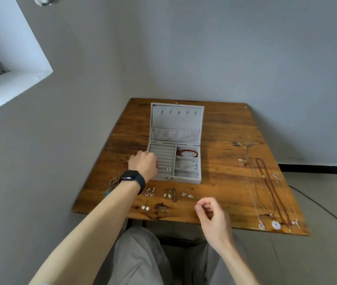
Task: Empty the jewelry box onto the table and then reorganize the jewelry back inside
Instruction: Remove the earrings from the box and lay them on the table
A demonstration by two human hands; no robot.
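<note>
A grey jewelry box [192, 179] stands open on the wooden table [225, 182], lid upright. Its right compartments hold a red bead bracelet [187, 153] and a silver bangle [188, 164]; small studs [169, 169] sit in the ring rolls. My left hand [143, 164], with a black watch on the wrist, rests curled against the box's left side. My right hand [211, 212] hovers over the table's front edge, fingers pinched together; whether something tiny is between them cannot be told. Several earring pairs [168, 194] lie in front of the box.
Several necklaces [266, 192] with pendants lie stretched along the table's right side. A dangling earring with a turquoise piece [111, 186] lies at the left edge. Grey walls stand close behind and to the left. My legs are below the front edge.
</note>
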